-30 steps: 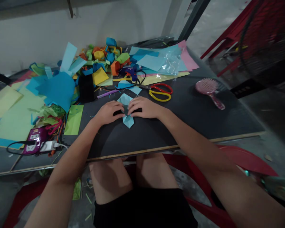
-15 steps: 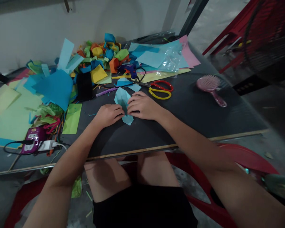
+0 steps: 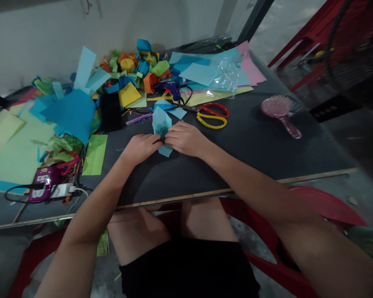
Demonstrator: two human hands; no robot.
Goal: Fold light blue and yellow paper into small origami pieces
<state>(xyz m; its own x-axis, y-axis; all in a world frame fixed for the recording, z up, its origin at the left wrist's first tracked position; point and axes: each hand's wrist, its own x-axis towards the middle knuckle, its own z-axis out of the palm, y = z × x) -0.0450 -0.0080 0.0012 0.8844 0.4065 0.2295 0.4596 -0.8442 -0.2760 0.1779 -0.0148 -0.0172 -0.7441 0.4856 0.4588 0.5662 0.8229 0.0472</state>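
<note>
the light-blue paper [image 3: 161, 121] has shifted forward between both hands [image 3: 143, 148] [image 3: 186, 139].

Folded light-blue paper [image 3: 161, 118], seen from above on the dark tabletop [image 3: 236, 155]. The piece is narrow and angular, its long axis running away from the near edge of the tabletop. The far portion spreads into faceted, creased flaps around a shaded hollow and rises to a blunt point. The middle is pinched between the left hand [image 3: 142, 148] and the right hand [image 3: 186, 139], whose fingers partly hide it; a short angular end protrudes on the near side.
</note>
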